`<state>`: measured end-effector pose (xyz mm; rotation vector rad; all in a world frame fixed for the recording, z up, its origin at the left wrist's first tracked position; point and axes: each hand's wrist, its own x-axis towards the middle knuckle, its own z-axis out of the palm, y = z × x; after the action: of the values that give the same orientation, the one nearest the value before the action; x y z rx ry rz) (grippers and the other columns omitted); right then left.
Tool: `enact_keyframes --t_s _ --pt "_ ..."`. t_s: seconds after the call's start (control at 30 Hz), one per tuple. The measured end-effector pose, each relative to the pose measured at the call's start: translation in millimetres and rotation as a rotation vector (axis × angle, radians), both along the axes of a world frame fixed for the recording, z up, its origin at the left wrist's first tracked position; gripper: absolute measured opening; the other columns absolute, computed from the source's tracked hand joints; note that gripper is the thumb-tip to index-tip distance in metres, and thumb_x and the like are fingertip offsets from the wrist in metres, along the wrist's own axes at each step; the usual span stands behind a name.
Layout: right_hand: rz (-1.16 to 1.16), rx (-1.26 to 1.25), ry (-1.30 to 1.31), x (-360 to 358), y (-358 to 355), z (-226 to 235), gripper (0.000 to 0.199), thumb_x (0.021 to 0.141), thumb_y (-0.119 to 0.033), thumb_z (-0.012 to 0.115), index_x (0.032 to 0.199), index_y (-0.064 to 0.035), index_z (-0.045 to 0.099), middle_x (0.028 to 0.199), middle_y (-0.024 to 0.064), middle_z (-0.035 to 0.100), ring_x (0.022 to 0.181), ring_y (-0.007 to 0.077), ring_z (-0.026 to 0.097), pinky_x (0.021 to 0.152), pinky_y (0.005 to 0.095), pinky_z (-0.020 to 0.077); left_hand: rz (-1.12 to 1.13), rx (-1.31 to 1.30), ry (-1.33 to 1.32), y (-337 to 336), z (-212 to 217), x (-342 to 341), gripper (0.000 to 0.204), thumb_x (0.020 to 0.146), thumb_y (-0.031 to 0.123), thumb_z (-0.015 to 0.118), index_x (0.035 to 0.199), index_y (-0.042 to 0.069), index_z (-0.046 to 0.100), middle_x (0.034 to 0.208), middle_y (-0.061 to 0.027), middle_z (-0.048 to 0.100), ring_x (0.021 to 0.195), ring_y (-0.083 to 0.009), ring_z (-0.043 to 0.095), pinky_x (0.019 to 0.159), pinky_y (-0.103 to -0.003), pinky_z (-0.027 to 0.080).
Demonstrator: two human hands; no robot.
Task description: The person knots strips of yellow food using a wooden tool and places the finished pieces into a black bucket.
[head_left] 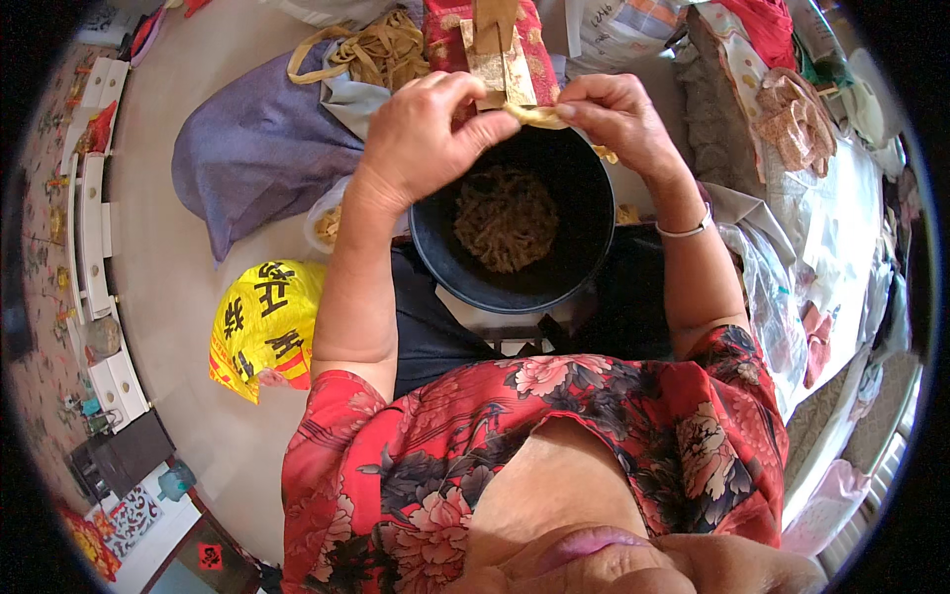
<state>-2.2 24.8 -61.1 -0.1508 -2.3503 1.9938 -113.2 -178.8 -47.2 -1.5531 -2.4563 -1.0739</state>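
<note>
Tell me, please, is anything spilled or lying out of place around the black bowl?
A few tan scraps lie outside the black bowl, near its right rim, below the right hand. The heap of strips sits inside. Both hands pinch a pale strip.

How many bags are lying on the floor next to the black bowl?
2: a purple cloth bag at upper left, and a yellow plastic bag below it. Others may hide in the clutter.

A thin, pale yellow strip [537, 116] is stretched flat between both hands' fingertips, just above the far rim of a round black basin [435, 252] holding a heap of tan shreds [505, 218].
</note>
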Motion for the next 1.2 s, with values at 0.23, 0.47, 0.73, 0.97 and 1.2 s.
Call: enact_keyframes --t_s 0.23,0.47,0.73,0.97,1.2 --pt "0.079 0.248 0.061 -5.2 -5.6 -2.4 0.013 0.080 -0.011 0.063 0.082 0.0018 0.064 0.063 0.0003 0.059 0.063 0.0041 0.050 0.059 0.0244 0.0444 -0.261 -0.304 -0.495 3.5 -11.0 2.3 0.023 0.086 0.022 0.055 0.076 0.001 0.052 0.057 -0.0071 0.051 0.053 -0.0179 0.055 0.053 -0.032 0.044" --pt "-0.153 0.722 0.163 -46.2 13.4 -22.1 0.020 0.083 -0.023 0.058 0.083 -0.0035 0.062 0.067 0.0174 0.059 0.063 0.0315 0.059 0.060 0.0383 0.0470 0.203 -0.183 -0.111 35.2 -30.2 -31.7 0.023 0.082 0.033 0.058 0.083 0.011 0.060 0.072 -0.0148 0.061 0.071 -0.0350 0.060 0.059 -0.044 0.045" --pt "-0.391 0.970 0.056 -78.5 1.8 -51.3 0.025 0.082 -0.034 0.057 0.081 -0.0098 0.063 0.078 0.0157 0.064 0.075 0.0348 0.062 0.066 0.0445 0.0487 0.360 -0.275 -0.041 48.7 -53.5 -54.1 0.028 0.080 0.041 0.057 0.092 0.017 0.065 0.079 -0.0152 0.064 0.077 -0.0363 0.061 0.066 -0.046 0.047" --pt "-0.234 0.290 0.134 -57.8 -1.7 -33.9 0.031 0.085 -0.032 0.059 0.074 -0.0023 0.061 0.055 0.0041 0.054 0.049 0.0151 0.052 0.046 0.0303 0.0419 0.240 -0.369 -0.179 28.5 -14.1 7.3 0.042 0.085 0.046 0.050 0.089 0.007 0.065 0.076 -0.0216 0.062 0.077 -0.0384 0.061 0.067 -0.047 0.046" --pt "0.096 -0.880 -0.318 -36.7 -52.1 -13.6 0.035 0.091 -0.038 0.049 0.075 -0.0068 0.051 0.053 -0.0053 0.035 0.042 0.0052 0.030 0.036 0.0202 0.0239 0.227 0.767 -1.146 46.9 -34.3 19.6 0.037 0.095 0.032 0.039 0.082 0.003 0.058 0.064 -0.0040 0.059 0.054 -0.0174 0.054 0.046 -0.025 0.041"
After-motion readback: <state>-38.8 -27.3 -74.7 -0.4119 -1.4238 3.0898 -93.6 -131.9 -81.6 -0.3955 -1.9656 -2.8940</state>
